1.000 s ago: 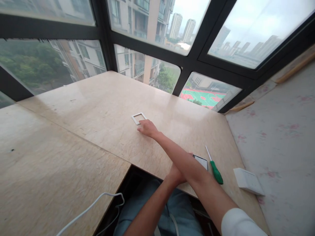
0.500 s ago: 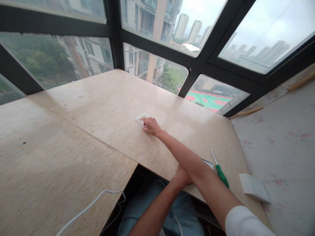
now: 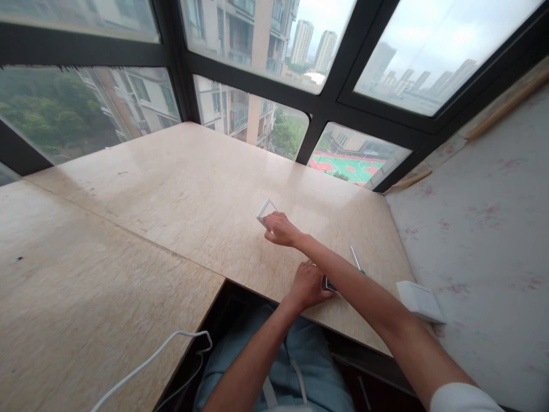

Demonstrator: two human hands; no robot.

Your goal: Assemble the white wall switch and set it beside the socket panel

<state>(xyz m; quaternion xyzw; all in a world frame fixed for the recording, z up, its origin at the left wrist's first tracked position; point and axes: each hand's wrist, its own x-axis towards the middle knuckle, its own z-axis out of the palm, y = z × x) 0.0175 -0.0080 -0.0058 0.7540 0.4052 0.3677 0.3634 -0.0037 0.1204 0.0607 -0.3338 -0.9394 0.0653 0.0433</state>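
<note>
My right hand (image 3: 281,229) is closed on one edge of a thin white square frame (image 3: 261,217), which is tilted up over the tabletop. Nearer my body, my left hand (image 3: 309,283) curls round a flat, dark-edged piece (image 3: 330,284) at the front of the table. Most of that piece is hidden behind my right forearm, so its kind is unclear. Just beyond the forearm lies a screwdriver (image 3: 355,257); its metal shaft shows, and only a bit of its green handle.
A white box-like piece (image 3: 420,301) sits by the papered wall (image 3: 476,229) on the right. At lower left a white cable (image 3: 146,363) runs over the marble-patterned tabletop (image 3: 141,229). Dark-framed windows (image 3: 253,91) border the far side.
The white frame has been raised from lying flat to tilted, and my right hand has drawn it right. My left hand shows more fully. The view has shifted rightward.
</note>
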